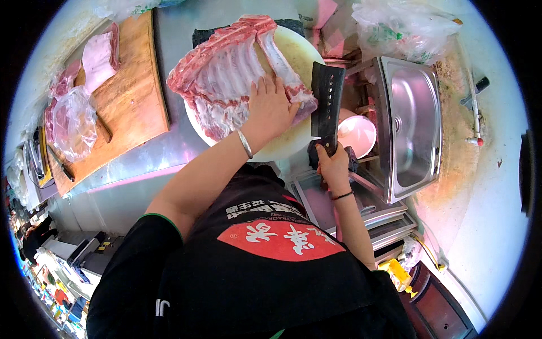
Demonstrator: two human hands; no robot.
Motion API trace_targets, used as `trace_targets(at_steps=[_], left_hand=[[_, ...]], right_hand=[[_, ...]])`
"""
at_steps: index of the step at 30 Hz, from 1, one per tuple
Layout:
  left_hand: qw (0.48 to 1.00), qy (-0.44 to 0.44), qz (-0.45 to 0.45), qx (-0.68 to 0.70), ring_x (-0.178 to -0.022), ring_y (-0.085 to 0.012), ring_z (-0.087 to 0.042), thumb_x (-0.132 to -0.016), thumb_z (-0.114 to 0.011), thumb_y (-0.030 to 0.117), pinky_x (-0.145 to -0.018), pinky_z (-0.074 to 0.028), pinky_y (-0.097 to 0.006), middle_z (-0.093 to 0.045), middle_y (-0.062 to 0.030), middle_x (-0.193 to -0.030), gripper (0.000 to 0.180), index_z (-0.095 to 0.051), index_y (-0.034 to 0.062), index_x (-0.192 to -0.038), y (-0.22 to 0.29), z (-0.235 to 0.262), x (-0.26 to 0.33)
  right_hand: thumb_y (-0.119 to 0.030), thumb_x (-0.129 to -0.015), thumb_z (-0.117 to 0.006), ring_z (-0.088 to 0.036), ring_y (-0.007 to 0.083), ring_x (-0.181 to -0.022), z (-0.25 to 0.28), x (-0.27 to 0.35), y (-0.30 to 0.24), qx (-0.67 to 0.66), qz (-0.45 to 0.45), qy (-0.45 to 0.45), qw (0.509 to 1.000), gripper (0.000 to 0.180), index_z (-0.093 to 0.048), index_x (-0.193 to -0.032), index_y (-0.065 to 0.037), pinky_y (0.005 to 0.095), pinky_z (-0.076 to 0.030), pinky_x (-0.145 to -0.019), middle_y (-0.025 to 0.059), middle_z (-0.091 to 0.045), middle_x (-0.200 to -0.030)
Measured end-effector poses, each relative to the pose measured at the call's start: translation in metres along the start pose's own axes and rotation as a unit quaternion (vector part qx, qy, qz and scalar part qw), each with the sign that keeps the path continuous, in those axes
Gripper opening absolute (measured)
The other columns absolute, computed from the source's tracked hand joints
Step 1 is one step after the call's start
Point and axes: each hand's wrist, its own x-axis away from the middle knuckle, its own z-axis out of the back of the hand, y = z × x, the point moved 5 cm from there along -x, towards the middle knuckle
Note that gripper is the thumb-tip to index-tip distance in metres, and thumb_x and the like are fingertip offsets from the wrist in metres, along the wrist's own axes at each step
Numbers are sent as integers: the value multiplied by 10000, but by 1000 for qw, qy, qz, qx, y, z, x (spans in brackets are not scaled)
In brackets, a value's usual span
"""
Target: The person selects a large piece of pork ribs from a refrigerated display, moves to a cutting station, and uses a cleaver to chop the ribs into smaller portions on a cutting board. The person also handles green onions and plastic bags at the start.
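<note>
- My left hand lies flat, fingers spread, on the ribs.
- The ribs sit on the round block.
- My right hand grips the cleaver just beside them.
</note>
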Motion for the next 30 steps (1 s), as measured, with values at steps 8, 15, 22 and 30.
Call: trace_targets(at_steps=[8,15,22,30], left_hand=[[999,-35,-26,13,-1186,-358,-522,-855,-616,457,-1017,-393,-476,-533,-258,-1242,634,-552,-92,-1165,-10,7,-9],[999,18,-26,22,-1187,-346,-523,-834,-636,459,-993,-411,-467,-544,-243,-1227,596,-577,-60,-1123,-16,6,12],[998,-60,-5,4,-1153,-369,-554,-833,-635,468,-957,-444,-458,-557,-251,-1223,635,-551,-63,-1172,-25,18,23],[995,-64,-37,60,-1302,-350,-465,-835,-631,491,-1073,-363,-513,-475,-243,-1391,719,-495,-49,-1291,-52,14,35]], right_hand=[[-159,-892,-675,-505,123,-410,4,-1,-16,-31,24,-3,999,230,-536,-905,23,273,-406,-381,39,-532,-585],[-151,-898,-670,-507,129,-414,0,1,-5,-47,4,-17,999,221,-531,-933,18,281,-410,-383,40,-535,-599],[-135,-896,-664,-516,136,-432,-1,7,-5,-39,15,-15,999,218,-528,-966,20,297,-426,-394,50,-553,-631],[-165,-891,-678,-520,133,-435,-3,4,1,-16,6,-12,1000,246,-552,-954,37,293,-429,-398,62,-567,-639]])
